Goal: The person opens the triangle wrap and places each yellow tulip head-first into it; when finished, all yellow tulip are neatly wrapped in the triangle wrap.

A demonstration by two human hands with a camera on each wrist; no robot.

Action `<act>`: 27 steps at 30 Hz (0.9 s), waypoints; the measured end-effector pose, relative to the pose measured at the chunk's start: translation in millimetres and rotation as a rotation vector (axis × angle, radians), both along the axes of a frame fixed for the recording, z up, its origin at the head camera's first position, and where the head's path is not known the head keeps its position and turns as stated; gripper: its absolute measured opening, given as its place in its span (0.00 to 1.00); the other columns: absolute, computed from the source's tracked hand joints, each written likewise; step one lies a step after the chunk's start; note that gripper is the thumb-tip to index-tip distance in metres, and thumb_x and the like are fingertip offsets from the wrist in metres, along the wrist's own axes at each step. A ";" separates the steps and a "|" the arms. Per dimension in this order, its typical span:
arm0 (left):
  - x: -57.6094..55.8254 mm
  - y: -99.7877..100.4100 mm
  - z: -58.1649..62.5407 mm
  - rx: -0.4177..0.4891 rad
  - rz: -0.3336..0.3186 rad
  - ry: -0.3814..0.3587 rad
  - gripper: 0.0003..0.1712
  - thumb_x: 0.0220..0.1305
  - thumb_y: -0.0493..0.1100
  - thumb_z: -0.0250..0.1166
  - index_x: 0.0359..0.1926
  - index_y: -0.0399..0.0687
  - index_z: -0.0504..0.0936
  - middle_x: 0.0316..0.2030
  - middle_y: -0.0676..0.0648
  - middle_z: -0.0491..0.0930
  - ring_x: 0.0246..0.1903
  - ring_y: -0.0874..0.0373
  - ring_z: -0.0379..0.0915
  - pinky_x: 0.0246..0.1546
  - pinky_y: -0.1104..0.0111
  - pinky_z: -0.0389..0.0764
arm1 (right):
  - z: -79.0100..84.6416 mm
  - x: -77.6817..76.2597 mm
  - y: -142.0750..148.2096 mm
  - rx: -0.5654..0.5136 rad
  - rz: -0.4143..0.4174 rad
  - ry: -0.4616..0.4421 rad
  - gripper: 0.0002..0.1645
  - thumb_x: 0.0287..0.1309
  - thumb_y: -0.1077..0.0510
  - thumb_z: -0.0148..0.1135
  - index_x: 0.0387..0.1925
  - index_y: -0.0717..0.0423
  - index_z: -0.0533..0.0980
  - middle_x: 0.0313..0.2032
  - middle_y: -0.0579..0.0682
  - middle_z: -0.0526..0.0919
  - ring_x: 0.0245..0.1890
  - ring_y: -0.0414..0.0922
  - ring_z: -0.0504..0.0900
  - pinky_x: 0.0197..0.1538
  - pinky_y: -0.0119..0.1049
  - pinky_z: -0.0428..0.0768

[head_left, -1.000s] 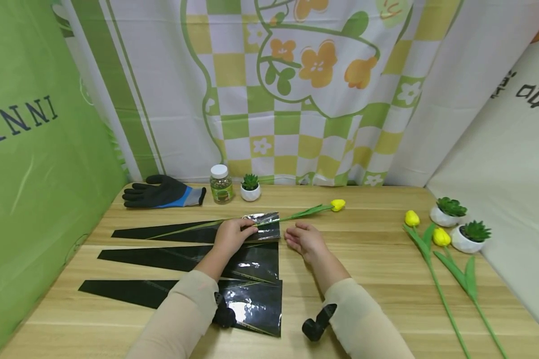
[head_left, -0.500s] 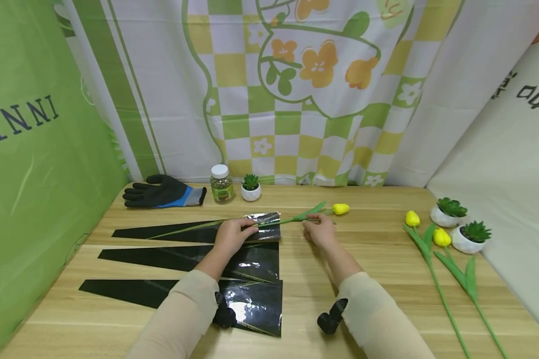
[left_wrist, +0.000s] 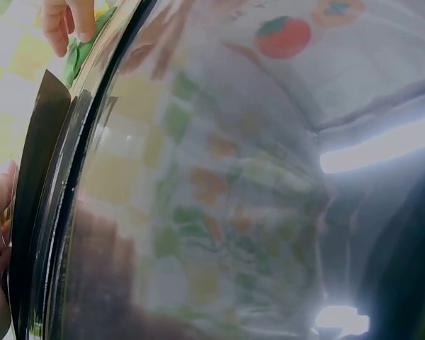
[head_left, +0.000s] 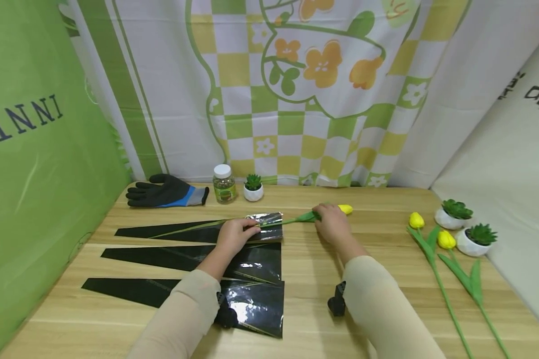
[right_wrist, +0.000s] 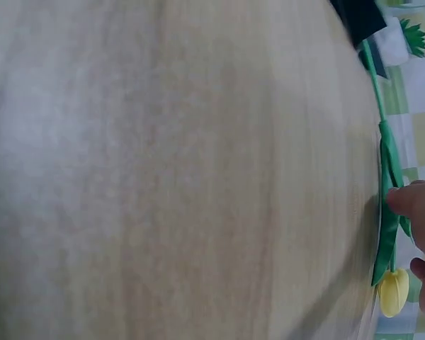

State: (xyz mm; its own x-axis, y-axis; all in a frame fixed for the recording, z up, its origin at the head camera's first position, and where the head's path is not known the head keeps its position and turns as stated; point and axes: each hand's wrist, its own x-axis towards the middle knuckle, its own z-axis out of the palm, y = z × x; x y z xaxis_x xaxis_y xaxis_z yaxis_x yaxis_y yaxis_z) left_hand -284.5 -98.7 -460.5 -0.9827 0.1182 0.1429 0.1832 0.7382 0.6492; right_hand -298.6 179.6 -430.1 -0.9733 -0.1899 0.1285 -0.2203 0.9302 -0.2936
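Across the foreground of the head view, a pale left sleeve (head_left: 179,311) crosses the near wrapper (head_left: 260,304), whose wide end stops well left of the right sleeve (head_left: 382,299); wood grain of the table (head_left: 386,214) fills that interval. The middle wrapper (head_left: 260,259) lies just beyond. Both are glossy black film, tapering leftward.

Farther back, the left hand (head_left: 233,237) pinches the far wrapper (head_left: 269,233) near its wide, crinkled end. The tulip (head_left: 304,218) runs from there rightward past the film's rim, its slender green stem leading to the right hand (head_left: 334,224), which holds it, fingers curled, at the leaves just below the yellow bloom.

A broad stretch of wood separates this hand from a second tulip (head_left: 431,254) and a third tulip (head_left: 475,284), both slanting near the right edge. Beside their blooms stand two succulents (head_left: 476,240) in white pots.

Near the far edge lie a black, blue and grey glove (head_left: 170,192), then a transparent jar (head_left: 225,184) with a white lid, standing close to a small potted plant (head_left: 253,189). Behind that edge hangs a checked, softly creased curtain (head_left: 323,124).
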 end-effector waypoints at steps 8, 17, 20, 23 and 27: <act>1.1 -0.4 1.2 0.000 -0.007 -0.005 0.16 0.63 0.51 0.67 0.50 0.53 0.87 0.52 0.47 0.85 0.55 0.50 0.79 0.57 0.55 0.80 | 0.1 -6.6 -6.1 0.131 0.013 -0.091 0.24 0.67 0.58 0.58 0.63 0.57 0.73 0.61 0.63 0.76 0.63 0.62 0.70 0.66 0.58 0.70; 2.6 -0.3 3.7 -0.002 -0.009 0.007 0.16 0.63 0.50 0.67 0.49 0.51 0.87 0.50 0.47 0.85 0.53 0.50 0.81 0.56 0.55 0.80 | -3.6 -1.2 -2.3 0.055 0.053 -0.106 0.23 0.67 0.55 0.59 0.61 0.56 0.75 0.57 0.63 0.77 0.60 0.62 0.72 0.65 0.57 0.70; 2.6 -0.5 3.8 0.002 -0.008 -0.003 0.16 0.63 0.50 0.67 0.50 0.51 0.87 0.51 0.47 0.85 0.54 0.50 0.80 0.57 0.55 0.80 | -5.3 3.6 -5.1 0.007 0.086 -0.091 0.22 0.66 0.56 0.60 0.60 0.58 0.76 0.56 0.64 0.78 0.59 0.62 0.73 0.64 0.58 0.71; 2.3 -1.0 2.9 -0.005 -0.006 -0.003 0.16 0.63 0.50 0.67 0.50 0.52 0.87 0.50 0.47 0.86 0.54 0.50 0.80 0.57 0.54 0.80 | -7.7 8.5 -10.5 -0.021 0.109 -0.089 0.22 0.66 0.56 0.61 0.59 0.58 0.77 0.55 0.63 0.79 0.59 0.62 0.73 0.64 0.58 0.71; 1.7 -1.2 1.6 -0.021 -0.011 -0.002 0.17 0.64 0.51 0.67 0.50 0.52 0.87 0.50 0.48 0.86 0.53 0.50 0.81 0.56 0.55 0.80 | -10.1 13.5 -19.4 -0.043 0.138 -0.084 0.23 0.65 0.55 0.61 0.59 0.58 0.77 0.55 0.62 0.79 0.59 0.60 0.74 0.65 0.55 0.71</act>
